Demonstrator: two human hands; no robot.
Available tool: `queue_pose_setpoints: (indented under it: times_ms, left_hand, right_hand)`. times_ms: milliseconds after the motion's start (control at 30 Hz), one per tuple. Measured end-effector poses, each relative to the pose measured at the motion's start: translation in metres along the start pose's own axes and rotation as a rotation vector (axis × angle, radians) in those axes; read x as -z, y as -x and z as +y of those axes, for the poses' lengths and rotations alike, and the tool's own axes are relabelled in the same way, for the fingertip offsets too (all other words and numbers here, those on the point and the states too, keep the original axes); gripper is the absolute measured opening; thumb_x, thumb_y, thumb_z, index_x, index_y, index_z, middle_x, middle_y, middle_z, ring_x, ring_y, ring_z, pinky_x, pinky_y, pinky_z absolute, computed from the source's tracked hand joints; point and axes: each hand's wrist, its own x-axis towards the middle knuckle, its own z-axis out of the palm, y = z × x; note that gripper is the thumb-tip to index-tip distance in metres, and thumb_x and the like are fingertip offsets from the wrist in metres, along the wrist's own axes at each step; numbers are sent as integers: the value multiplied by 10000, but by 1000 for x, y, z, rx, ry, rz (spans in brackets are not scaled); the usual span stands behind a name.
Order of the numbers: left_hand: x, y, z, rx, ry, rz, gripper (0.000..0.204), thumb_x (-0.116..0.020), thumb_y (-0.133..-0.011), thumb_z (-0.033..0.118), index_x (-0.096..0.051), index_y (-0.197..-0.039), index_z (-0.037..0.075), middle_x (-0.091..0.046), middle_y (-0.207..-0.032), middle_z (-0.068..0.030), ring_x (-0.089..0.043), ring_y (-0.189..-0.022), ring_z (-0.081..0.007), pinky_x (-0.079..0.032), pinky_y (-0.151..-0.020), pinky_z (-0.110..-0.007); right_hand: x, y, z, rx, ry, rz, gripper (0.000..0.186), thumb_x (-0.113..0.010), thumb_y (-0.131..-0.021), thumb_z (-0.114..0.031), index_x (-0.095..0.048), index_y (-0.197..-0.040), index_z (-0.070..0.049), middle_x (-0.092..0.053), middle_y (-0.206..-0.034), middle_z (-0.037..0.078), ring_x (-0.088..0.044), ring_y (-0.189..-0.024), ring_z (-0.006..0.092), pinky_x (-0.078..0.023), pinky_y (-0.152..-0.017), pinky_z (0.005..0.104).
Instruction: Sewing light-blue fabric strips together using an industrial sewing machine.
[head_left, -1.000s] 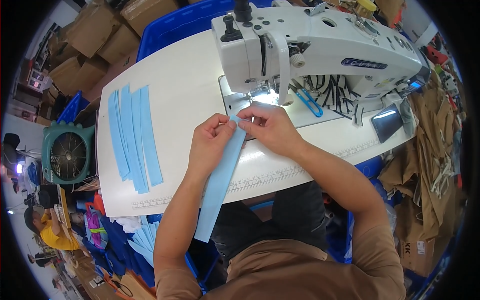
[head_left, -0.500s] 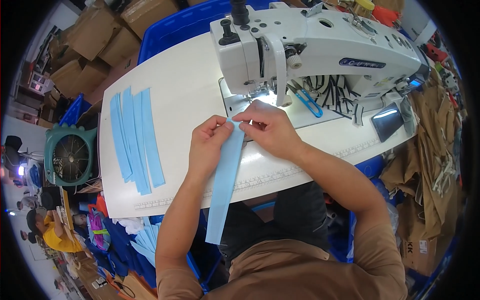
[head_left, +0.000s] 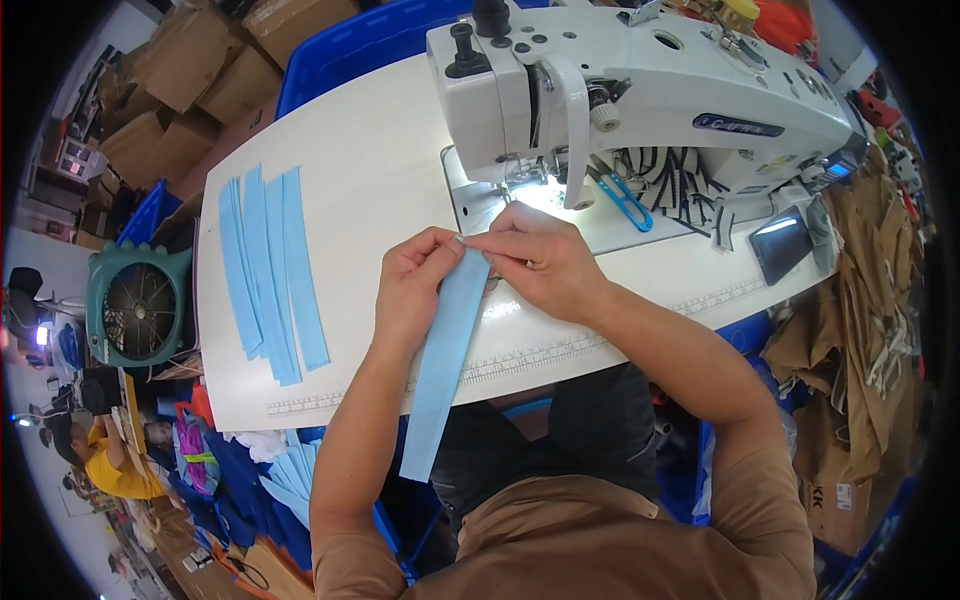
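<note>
Left hand point(head_left: 415, 270) and right hand point(head_left: 545, 262) pinch a light-blue fabric strip point(head_left: 447, 360) on the near side of the sewing machine point(head_left: 640, 90)

The left hand is almost closed, its thumb and curled forefinger gripping the strip's far end at the left corner. The right hand, nearly closed too, has thumb and fingertips on the same end at the right; the two hands' fingertips all but meet. The strip's long axis runs from near the machine's needle back toward the wearer, slanting slightly left, its loose end hanging past the edge of the white table point(head_left: 375, 150). Left of the machine lie more blue strips point(head_left: 272, 280), roughly parallel. Under the machine's arm rest blue-handled thread snips point(head_left: 630, 207) beside dark-and-white trimmings point(head_left: 680, 185). Behind the machine's head stands a blue bin point(head_left: 355, 50).
</note>
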Motion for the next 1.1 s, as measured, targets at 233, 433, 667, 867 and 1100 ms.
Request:
queue_pose_setpoints:
  times_ms: [233,433,667,867,1100]
  left_hand:
    - [-2,3,2,29,42,-10,182,-606,-1002,177,-703,-975,24,-664,-826,8,-577,-741,-50,-466,-710,-212]
    - [-2,4,3,-9,-112,24,206,-616,-1020,211,-694,-966,29,-614,-766,42,-513,-698,-31,-426,-663,-207]
    - [-3,4,0,-55,-225,36,226,-626,-1021,244,-690,-966,35,-606,-705,52,-501,-670,-25,-418,-642,-210]
    - [-6,7,5,-72,-302,33,212,-647,-1004,234,-688,-967,29,-612,-689,47,-496,-660,-24,-413,-640,-211]
    - [-3,6,5,-71,-270,-12,179,-663,-990,206,-691,-959,32,-603,-679,58,-486,-647,-18,-409,-629,-213]
  right_hand:
    - [2,1,1,82,109,-20,291,-720,-858,-36,-767,-1122,-150,-639,-924,16,-661,-738,194,-554,-636,305]
    - [5,0,-2,112,181,-49,256,-730,-849,-51,-766,-1085,-143,-633,-933,5,-650,-722,192,-544,-616,310]
    - [17,-11,-2,-445,-252,-98,158,-671,-962,-180,-736,-974,-37,-645,-734,41,-589,-657,112,-474,-615,268]
    - [20,-15,-1,-556,-400,-260,255,-631,-1013,-238,-707,-927,-11,-643,-734,13,-559,-677,70,-450,-628,240]
    - [23,-16,5,-535,-376,-408,214,-659,-998,-205,-714,-960,-2,-666,-769,15,-600,-722,75,-472,-665,241]
